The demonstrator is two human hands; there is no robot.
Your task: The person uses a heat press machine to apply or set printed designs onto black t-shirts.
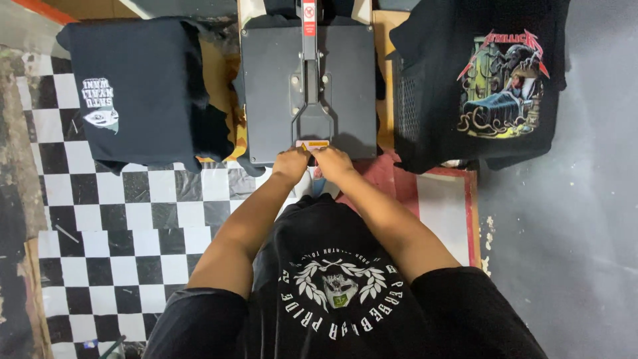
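Looking down: a black short-sleeved shirt with a round white wreath print [339,292] fills the near edge, worn by the person.
Forearms: both reach away from the body and meet at the middle of the scene.
Left hand [290,165]: curled shut on the near end of the dark grey metal handle bar [312,119] of the press, just left of the right hand.
Right hand [332,161]: closed on the same handle end, knuckles up, touching the left hand.
Handle end: a small yellow and white label [312,143] shows just above the fingers.
Press: a flat grey square heat press plate [309,90] lies just beyond the hands, at the middle far side, with the handle bar running down its centre line.
Left of press: a black folded T-shirt with a small white print [136,93] lies on a raised surface, well apart from the hands.
Right of press: a black T-shirt with a large colourful picture print [485,80] lies spread flat.
Floor left: black and white chequered floor covering [126,233].
Floor right: bare grey concrete floor [565,219], with a red-edged white mat [445,206] near the right forearm.
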